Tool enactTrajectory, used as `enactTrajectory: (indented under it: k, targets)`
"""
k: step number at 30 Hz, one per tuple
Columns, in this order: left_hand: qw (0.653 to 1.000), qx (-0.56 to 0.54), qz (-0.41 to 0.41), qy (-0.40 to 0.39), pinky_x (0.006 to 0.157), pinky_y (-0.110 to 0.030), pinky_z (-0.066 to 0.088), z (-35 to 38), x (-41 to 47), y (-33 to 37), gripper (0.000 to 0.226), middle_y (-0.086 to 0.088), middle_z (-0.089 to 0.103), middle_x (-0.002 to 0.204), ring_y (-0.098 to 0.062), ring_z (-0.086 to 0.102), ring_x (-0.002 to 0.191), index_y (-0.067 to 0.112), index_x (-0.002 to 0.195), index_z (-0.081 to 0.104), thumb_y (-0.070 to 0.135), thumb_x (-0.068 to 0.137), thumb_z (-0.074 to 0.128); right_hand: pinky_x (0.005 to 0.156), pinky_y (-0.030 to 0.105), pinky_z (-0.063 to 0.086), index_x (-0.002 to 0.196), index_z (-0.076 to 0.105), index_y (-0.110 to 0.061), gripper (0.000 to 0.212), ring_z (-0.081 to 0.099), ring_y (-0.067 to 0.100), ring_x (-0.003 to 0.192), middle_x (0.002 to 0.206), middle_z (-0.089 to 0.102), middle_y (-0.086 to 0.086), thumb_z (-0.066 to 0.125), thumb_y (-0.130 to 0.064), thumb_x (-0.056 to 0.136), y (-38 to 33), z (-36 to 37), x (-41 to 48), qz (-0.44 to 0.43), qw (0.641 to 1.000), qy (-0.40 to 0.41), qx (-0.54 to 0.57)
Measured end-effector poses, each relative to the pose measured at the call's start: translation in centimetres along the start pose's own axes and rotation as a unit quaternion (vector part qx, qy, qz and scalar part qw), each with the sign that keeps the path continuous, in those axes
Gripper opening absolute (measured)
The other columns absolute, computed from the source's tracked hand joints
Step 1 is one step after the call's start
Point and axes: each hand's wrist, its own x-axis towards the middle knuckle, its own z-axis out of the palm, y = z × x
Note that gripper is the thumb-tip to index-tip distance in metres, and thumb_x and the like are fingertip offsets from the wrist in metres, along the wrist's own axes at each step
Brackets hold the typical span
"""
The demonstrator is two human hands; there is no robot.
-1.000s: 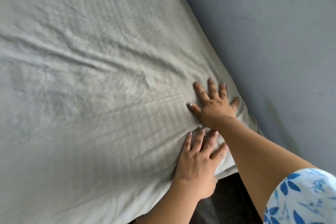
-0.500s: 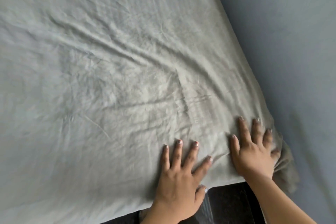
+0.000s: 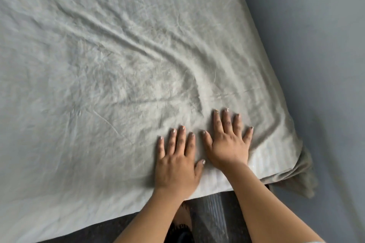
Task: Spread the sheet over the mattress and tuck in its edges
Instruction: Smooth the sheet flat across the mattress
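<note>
A pale grey-green sheet (image 3: 102, 77) covers the mattress and fills most of the view, with long wrinkles running from upper left toward the near right corner. My left hand (image 3: 175, 162) lies flat on the sheet close to the near edge, fingers straight and spread. My right hand (image 3: 229, 144) presses flat beside it, a little farther in, its thumb almost touching the left hand's index finger. At the near right corner (image 3: 300, 175) the sheet bunches and hangs loose over the mattress edge.
A blue-grey wall (image 3: 320, 65) runs right along the mattress's right side. Dark floor (image 3: 213, 219) shows below the near edge, between my forearms.
My right hand has slid left, away from the corner, and now sits next to the left hand. The view has pulled back, showing more of the hanging corner.
</note>
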Motion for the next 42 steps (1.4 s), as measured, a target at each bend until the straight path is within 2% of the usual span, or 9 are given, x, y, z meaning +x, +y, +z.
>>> enactTrajectory:
  k: [6,9,15,22,26,29,32,35,42]
  targets:
    - [0.999,0.002,0.022,-0.032,0.108,-0.059,0.029,0.5,-2.5,0.3,0.07,-0.016,0.04,0.146,-0.037,0.038,0.134,0.011,0.138,0.047,0.053,0.083,0.035,0.111,0.05,-0.017,0.147,-0.011,-0.042,0.079,-0.014,0.027,0.145,0.156,-0.016,-0.009,0.001,-0.08,0.079,2.7,0.1,-3.0,0.036,0.999,-0.032,0.0]
    - [0.999,0.006,0.034,-0.034,0.108,-0.055,0.022,0.0,-3.5,0.2,0.075,-0.015,0.041,0.145,-0.036,0.04,0.133,0.01,0.137,0.048,0.055,0.078,0.055,0.109,0.053,0.023,0.145,0.029,-0.015,0.067,0.029,0.039,0.135,0.149,0.03,0.02,0.031,-0.056,0.092,4.2,-0.2,-6.2,0.135,0.987,0.062,0.069]
    - [0.999,-0.017,0.026,-0.037,0.109,-0.06,-0.008,0.0,-2.0,3.3,0.071,-0.015,-0.001,0.158,-0.042,0.001,0.143,0.018,0.15,0.013,0.051,0.092,0.035,0.081,0.046,0.038,0.124,0.03,-0.007,0.04,0.049,0.05,0.108,0.125,0.046,0.034,0.048,-0.026,0.094,7.7,-1.5,-5.7,0.492,0.789,0.085,0.358]
    - [0.994,-0.011,0.097,-0.05,0.109,-0.064,0.01,0.9,-1.1,8.3,0.067,-0.015,0.02,0.155,-0.043,0.016,0.141,0.019,0.143,0.035,0.048,0.085,0.051,0.07,0.037,0.036,0.1,0.028,-0.017,0.021,0.046,0.032,0.079,0.099,0.058,0.022,0.039,-0.007,0.085,10.4,-1.1,-7.9,0.38,0.882,0.007,0.28]
    - [0.992,0.008,0.109,-0.064,0.103,-0.065,0.027,0.7,-1.1,7.9,0.07,-0.014,0.034,0.15,-0.043,0.034,0.134,0.023,0.139,0.044,0.051,0.077,0.06,0.077,0.042,0.037,0.119,0.037,-0.012,0.032,0.047,0.039,0.1,0.12,0.051,0.023,0.039,-0.013,0.087,10.2,-1.7,-7.5,0.404,0.885,0.046,0.228]
    - [0.99,0.011,0.125,-0.057,0.109,-0.063,0.006,0.9,0.3,7.4,0.069,-0.007,0.002,0.159,-0.041,0.006,0.143,0.03,0.149,0.016,0.052,0.089,0.041,0.097,0.048,0.034,0.134,0.042,-0.014,0.053,0.038,0.039,0.124,0.135,0.043,0.02,0.051,-0.027,0.084,8.1,-3.0,-5.7,0.257,0.95,0.125,0.128]
    - [0.99,0.016,0.134,-0.047,0.109,-0.058,-0.013,1.7,1.8,7.6,0.075,0.002,-0.013,0.159,-0.034,-0.016,0.143,0.03,0.149,-0.006,0.052,0.091,0.035,0.112,0.056,0.007,0.149,0.014,-0.032,0.066,-0.002,0.03,0.145,0.159,0.005,0.001,0.033,-0.054,0.089,6.9,-3.1,-2.4,0.089,0.992,0.01,0.091]
    - [0.987,0.034,0.153,-0.044,0.103,-0.058,-0.024,2.0,2.5,7.4,0.079,0.004,-0.022,0.156,-0.033,-0.025,0.141,0.033,0.147,-0.014,0.057,0.09,0.034,0.106,0.068,-0.007,0.141,-0.014,-0.054,0.067,-0.026,0.034,0.14,0.153,-0.027,-0.016,0.011,-0.076,0.082,8.9,-1.9,0.6,0.088,0.993,-0.053,0.059]
    - [0.988,0.039,0.135,-0.058,0.095,-0.072,-0.022,2.0,2.1,5.9,0.08,0.012,-0.038,0.146,-0.039,-0.028,0.137,0.038,0.142,-0.023,0.07,0.081,0.018,0.109,0.067,0.001,0.134,-0.025,-0.056,0.068,-0.013,0.035,0.144,0.158,-0.019,-0.002,0.008,-0.079,0.08,11.1,-1.8,3.0,0.184,0.977,-0.064,0.082]
